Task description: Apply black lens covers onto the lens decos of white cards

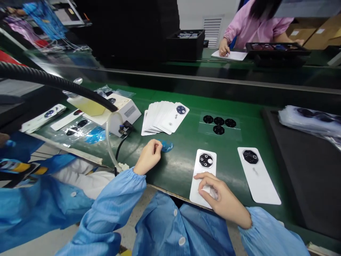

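Observation:
My left hand [149,155] is closed in a pinch at a small crumpled piece of blue film [167,146] just above the green bench. My right hand [222,195] curls over the lower half of a white phone back cover [196,179]. Its thumb and fingers close around a small whitish bit that blends with the cover, so its kind is unclear. At the top of this cover sits a black camera lens plate [206,160] with a white dot. Another white phone back cover [262,181], also with a black lens plate, lies to the right.
A fan of white covers [160,117] lies behind my left hand. Several black lens plates [218,121] rest on clear film. A white box device [128,108] with a hose stands left; a black foam tray [298,170] is right. A co-worker in pink [247,25] writes across the bench.

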Motion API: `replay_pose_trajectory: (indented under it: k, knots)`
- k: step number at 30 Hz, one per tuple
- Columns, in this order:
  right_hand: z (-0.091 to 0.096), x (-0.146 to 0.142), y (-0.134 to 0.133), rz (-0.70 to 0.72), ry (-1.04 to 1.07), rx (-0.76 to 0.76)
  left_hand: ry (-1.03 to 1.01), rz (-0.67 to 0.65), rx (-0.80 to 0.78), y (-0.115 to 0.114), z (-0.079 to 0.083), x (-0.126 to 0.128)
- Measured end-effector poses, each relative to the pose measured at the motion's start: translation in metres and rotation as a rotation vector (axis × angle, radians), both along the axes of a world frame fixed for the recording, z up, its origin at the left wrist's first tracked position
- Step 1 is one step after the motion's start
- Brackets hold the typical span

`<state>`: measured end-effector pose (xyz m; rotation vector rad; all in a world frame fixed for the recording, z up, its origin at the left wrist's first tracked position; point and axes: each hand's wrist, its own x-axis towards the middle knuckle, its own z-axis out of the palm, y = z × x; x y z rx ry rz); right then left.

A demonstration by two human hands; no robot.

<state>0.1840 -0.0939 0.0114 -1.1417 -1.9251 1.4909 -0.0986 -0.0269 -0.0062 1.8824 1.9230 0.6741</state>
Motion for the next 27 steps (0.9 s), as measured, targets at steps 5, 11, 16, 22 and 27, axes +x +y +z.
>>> replay_pose_trajectory:
  k: [5, 11, 16, 22, 27]
  knots:
    - [0.000, 0.000, 0.000, 0.001, -0.007, -0.029, 0.188, 0.195, 0.048, 0.000, -0.005, -0.015]
    - [-0.001, 0.002, 0.000, -0.037, 0.068, -0.078, 0.271, 0.228, 0.093, 0.003, -0.005, -0.013]
    - [-0.008, 0.014, 0.004, -0.258, 0.264, -0.026, 0.255, 0.226, 0.173, -0.001, 0.005, -0.010]
    - [-0.005, 0.030, 0.002, -0.520, 0.199, -0.131, 0.185, -0.169, 0.181, -0.046, 0.008, 0.063]
    - [-0.009, 0.029, -0.018, -0.411, 0.308, -0.327, 0.096, -0.410, 0.050, -0.076, -0.004, 0.112]
